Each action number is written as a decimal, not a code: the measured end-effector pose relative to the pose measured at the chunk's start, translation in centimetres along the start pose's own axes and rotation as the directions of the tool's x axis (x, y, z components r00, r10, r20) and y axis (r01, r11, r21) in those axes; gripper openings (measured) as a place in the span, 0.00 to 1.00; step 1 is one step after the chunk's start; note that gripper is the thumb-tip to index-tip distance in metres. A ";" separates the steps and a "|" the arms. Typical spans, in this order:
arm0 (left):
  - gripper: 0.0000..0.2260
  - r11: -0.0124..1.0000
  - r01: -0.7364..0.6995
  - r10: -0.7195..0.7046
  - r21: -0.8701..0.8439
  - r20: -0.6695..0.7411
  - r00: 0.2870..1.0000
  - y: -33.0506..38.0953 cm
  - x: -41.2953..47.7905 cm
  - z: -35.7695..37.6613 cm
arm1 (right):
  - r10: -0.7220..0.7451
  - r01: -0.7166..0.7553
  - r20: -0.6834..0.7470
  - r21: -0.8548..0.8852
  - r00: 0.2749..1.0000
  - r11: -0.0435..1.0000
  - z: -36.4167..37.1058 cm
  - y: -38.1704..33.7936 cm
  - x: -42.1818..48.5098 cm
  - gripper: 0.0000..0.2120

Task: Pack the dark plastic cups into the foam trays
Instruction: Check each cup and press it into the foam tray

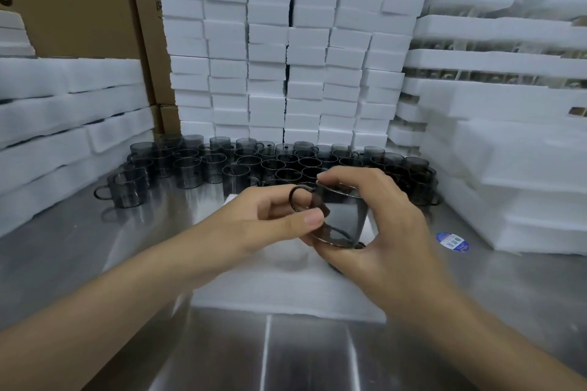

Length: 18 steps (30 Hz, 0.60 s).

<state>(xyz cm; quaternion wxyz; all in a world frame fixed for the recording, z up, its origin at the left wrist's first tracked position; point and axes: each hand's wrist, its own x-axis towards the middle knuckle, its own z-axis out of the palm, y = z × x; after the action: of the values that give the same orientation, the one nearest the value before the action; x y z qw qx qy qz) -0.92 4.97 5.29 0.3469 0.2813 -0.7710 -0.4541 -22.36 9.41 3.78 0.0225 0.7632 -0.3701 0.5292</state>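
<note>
Cup (346,217) of dark, see-through plastic is held in both hands just above a white foam tray (286,289), its ring handle (300,198) turned to the left. The right hand (394,225) clamps the body, fingers curled over the rim and thumb under the base. The left hand (270,219) pinches the handle side, thumb pressed flat against the cup wall and fingers curled behind the ring. The tray lies on a steel table (95,247). Behind the hands, many more dark cups (254,162) stand upright, packed close in rows. A blue sticker (452,241) lies on the table to the right. Foam blocks (286,41) are stacked high at the back, further foam trays (524,152) are piled at the right, and cardboard boxes (79,0) stand at the left.
</note>
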 end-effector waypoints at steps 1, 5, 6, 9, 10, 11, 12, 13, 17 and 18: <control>0.18 1.000 0.008 -0.008 0.012 0.001 1.000 -0.2 0.1 -0.2 | 0.006 -0.006 -0.003 0.027 1.000 1.000 -0.1 0.1 0.0 0.27; 0.24 0.998 0.044 -0.043 -0.037 0.045 0.998 -0.8 0.2 -1.1 | 0.016 -0.014 -0.022 0.080 1.000 0.997 -0.3 0.6 0.1 0.34; 0.25 0.997 0.050 -0.047 -0.064 0.047 0.998 -0.8 0.3 -1.2 | 0.000 0.002 -0.040 0.064 0.999 0.998 -0.4 0.7 0.1 0.34; 0.23 0.990 0.075 -0.075 -0.123 0.010 0.997 -0.7 0.4 -1.1 | -0.039 0.039 -0.080 -0.003 0.996 0.999 -0.5 0.9 0.2 0.35; 0.22 0.989 0.082 -0.084 -0.125 -0.011 0.996 -0.7 0.5 -0.9 | -0.042 0.041 -0.085 -0.019 0.996 0.999 -0.7 1.0 0.3 0.34; 0.21 0.990 0.087 -0.091 -0.109 -0.033 0.995 -0.7 0.6 -0.7 | -0.040 0.038 -0.084 -0.033 0.996 0.999 -0.8 1.1 0.3 0.33; 0.20 0.992 0.090 -0.096 -0.091 -0.062 0.994 -0.8 0.6 -0.6 | -0.035 0.031 -0.077 -0.046 0.996 0.998 -0.9 1.1 0.4 0.32; 0.19 0.993 0.091 -0.099 -0.080 -0.096 0.990 -0.8 0.5 -0.4 | -0.026 0.022 -0.064 -0.061 0.998 0.998 -0.9 1.1 0.4 0.32; 0.18 0.990 0.099 -0.117 -0.100 -0.192 0.974 -0.2 0.7 0.2 | 0.027 -0.030 -0.016 -0.186 1.000 0.982 -0.7 0.7 0.1 0.31; 0.17 0.990 0.122 -0.132 -0.068 -0.179 0.975 0.1 0.9 0.3 | 0.030 -0.028 0.006 -0.243 1.000 0.970 -0.7 0.7 0.1 0.30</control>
<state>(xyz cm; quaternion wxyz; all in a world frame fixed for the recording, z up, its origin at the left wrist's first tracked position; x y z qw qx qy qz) -1.72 4.49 5.48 0.3944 0.3604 -0.7030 -0.4694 -23.31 9.17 3.91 0.1064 0.7518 -0.4433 0.4764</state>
